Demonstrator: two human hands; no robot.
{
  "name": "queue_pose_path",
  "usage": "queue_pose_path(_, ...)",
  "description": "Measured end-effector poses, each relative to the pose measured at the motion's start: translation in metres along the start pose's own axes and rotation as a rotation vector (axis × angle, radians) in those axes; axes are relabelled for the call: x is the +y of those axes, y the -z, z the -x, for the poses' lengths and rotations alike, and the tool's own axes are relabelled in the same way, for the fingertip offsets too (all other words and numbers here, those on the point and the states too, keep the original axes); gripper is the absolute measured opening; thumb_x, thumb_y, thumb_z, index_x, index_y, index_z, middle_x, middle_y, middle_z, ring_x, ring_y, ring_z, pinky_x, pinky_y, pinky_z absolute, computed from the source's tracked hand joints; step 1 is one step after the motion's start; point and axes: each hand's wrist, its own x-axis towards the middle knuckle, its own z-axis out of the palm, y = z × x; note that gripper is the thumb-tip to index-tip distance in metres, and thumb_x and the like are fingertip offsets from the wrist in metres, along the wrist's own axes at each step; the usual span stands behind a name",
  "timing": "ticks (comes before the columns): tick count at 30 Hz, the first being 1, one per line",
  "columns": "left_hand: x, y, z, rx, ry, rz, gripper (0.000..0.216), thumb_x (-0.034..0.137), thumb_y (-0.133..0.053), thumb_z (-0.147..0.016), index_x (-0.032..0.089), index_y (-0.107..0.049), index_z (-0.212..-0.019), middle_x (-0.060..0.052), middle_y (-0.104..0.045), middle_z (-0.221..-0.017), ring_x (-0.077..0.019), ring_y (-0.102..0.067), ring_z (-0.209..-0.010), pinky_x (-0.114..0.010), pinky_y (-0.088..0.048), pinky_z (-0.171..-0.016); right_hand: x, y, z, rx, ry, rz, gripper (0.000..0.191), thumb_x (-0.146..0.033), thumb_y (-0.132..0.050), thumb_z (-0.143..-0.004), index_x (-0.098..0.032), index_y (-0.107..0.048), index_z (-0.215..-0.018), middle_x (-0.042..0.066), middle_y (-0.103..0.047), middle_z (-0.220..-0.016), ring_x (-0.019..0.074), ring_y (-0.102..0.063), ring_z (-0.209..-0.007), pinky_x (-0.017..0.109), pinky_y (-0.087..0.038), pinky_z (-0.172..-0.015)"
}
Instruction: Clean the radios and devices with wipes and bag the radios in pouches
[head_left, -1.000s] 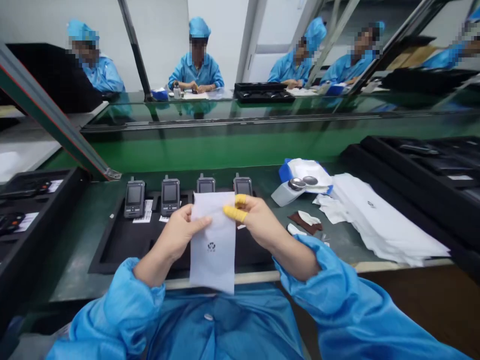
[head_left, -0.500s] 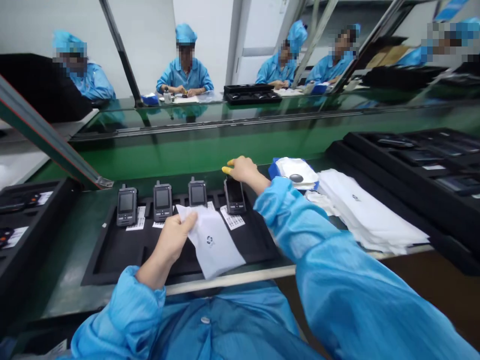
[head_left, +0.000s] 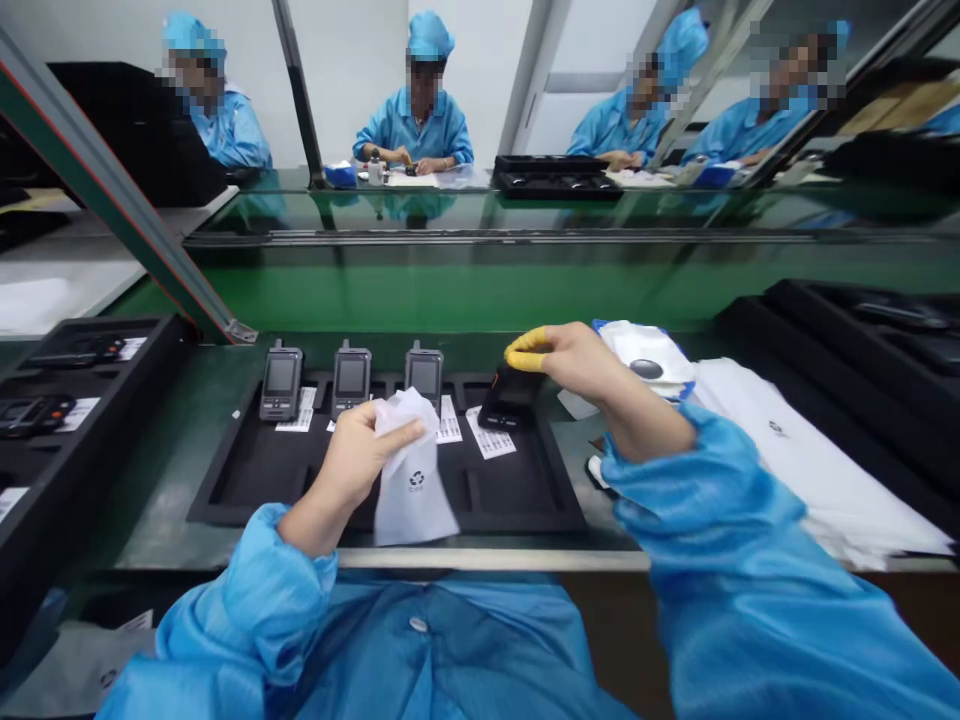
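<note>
My left hand [head_left: 360, 460] pinches the top of a small white plastic bag [head_left: 416, 490] printed with a recycling mark, which hangs over the front of a black foam tray [head_left: 247, 485]. My right hand [head_left: 574, 365], with yellow finger covers on its thumb and finger, grips the top end of a dark handheld radio [head_left: 511, 400]. That radio leans to one side at the tray's back right, over a white label sheet [head_left: 491, 435]. Three more radios stand along the tray's back edge: one at the left [head_left: 281, 385], a second radio [head_left: 351, 378] and a third radio [head_left: 424, 372], partly behind the bag.
A stack of white bags [head_left: 817, 450] lies at the right, beside a blue box with white cloth [head_left: 649, 350]. Black trays with devices flank the bench, a left tray [head_left: 161, 345] and a right tray [head_left: 750, 325]. Co-workers in blue sit across the green-topped bench [head_left: 450, 210].
My right hand has closed on the top of the right-hand radio, which now tilts. The bag in my left hand hangs more upright. The whole view has shifted to the right.
</note>
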Motion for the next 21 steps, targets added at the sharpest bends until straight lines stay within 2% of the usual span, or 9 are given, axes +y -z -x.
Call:
queue_pose_path(4,0.015,0.003,0.002,-0.073,-0.007,-0.097,0.033,0.043,-0.08,-0.054,0.014,-0.071,-0.067,-0.002,-0.068,-0.063,-0.0146,-0.058,-0.058,-0.025,-0.044,-0.055,-0.028,0.02,0.034,0.343,0.183,-0.241,0.01,-0.021,-0.074,-0.062,-0.021,-0.073,-0.071,0.0,-0.072,-0.073,0.0179,-0.065,-0.075,0.034,-0.052,-0.076)
queue_pose_path(6,0.025,0.002,0.004,-0.114,-0.041,-0.17,0.028,0.038,-0.081,-0.052,0.015,-0.071,-0.064,-0.001,-0.067,-0.06,-0.0133,-0.056,-0.056,-0.024,-0.043,-0.054,-0.049,0.027,0.044,0.532,0.32,-0.444,0.01,-0.019,-0.075,-0.061,-0.021,-0.072,-0.071,-0.002,-0.07,-0.071,0.0151,-0.064,-0.072,0.033,-0.052,-0.075)
queue_pose_path(8,0.033,-0.001,0.008,-0.144,-0.071,-0.258,0.024,0.032,-0.082,-0.048,0.016,-0.072,-0.063,0.001,-0.067,-0.059,-0.0129,-0.056,-0.055,-0.023,-0.042,-0.054,-0.073,0.031,0.048,0.636,0.476,-0.609,0.006,-0.017,-0.074,-0.064,-0.02,-0.07,-0.068,-0.004,-0.068,-0.067,0.0124,-0.063,-0.071,0.031,-0.052,-0.076)
queue_pose_path(10,0.039,-0.004,0.012,-0.161,-0.1,-0.33,0.023,0.031,-0.082,-0.048,0.018,-0.073,-0.064,0.001,-0.068,-0.06,-0.0135,-0.057,-0.056,-0.024,-0.043,-0.054,-0.092,0.029,0.047,0.619,0.572,-0.727,0.007,-0.014,-0.071,-0.067,-0.02,-0.069,-0.065,-0.006,-0.065,-0.065,0.0109,-0.063,-0.071,0.029,-0.052,-0.078)
queue_pose_path(13,0.041,-0.007,0.018,-0.147,-0.147,-0.365,0.022,0.033,-0.083,-0.049,0.019,-0.074,-0.063,0.0,-0.069,-0.061,-0.0146,-0.058,-0.057,-0.024,-0.043,-0.054,-0.107,0.019,0.044,0.474,0.593,-0.86,0.014,-0.01,-0.069,-0.069,-0.023,-0.069,-0.063,-0.004,-0.066,-0.068,0.0121,-0.062,-0.072,0.028,-0.053,-0.075)
queue_pose_path(16,0.036,-0.004,0.021,-0.117,-0.145,-0.312,0.024,0.035,-0.083,-0.049,0.018,-0.074,-0.064,-0.001,-0.069,-0.062,-0.0154,-0.058,-0.056,-0.025,-0.042,-0.052,-0.104,0.005,0.045,0.371,0.548,-0.891,0.015,-0.012,-0.07,-0.069,-0.026,-0.07,-0.062,-0.005,-0.067,-0.068,0.013,-0.063,-0.071,0.027,-0.054,-0.072)
queue_pose_path(21,0.026,0.001,0.021,-0.111,-0.127,-0.237,0.024,0.038,-0.082,-0.052,0.018,-0.072,-0.061,-0.001,-0.065,-0.057,-0.0137,-0.054,-0.053,-0.024,-0.039,-0.049,-0.091,-0.006,0.048,0.285,0.452,-0.822,0.012,-0.01,-0.068,-0.066,-0.021,-0.07,-0.064,-0.009,-0.066,-0.062,0.0078,-0.062,-0.066,0.023,-0.05,-0.068)
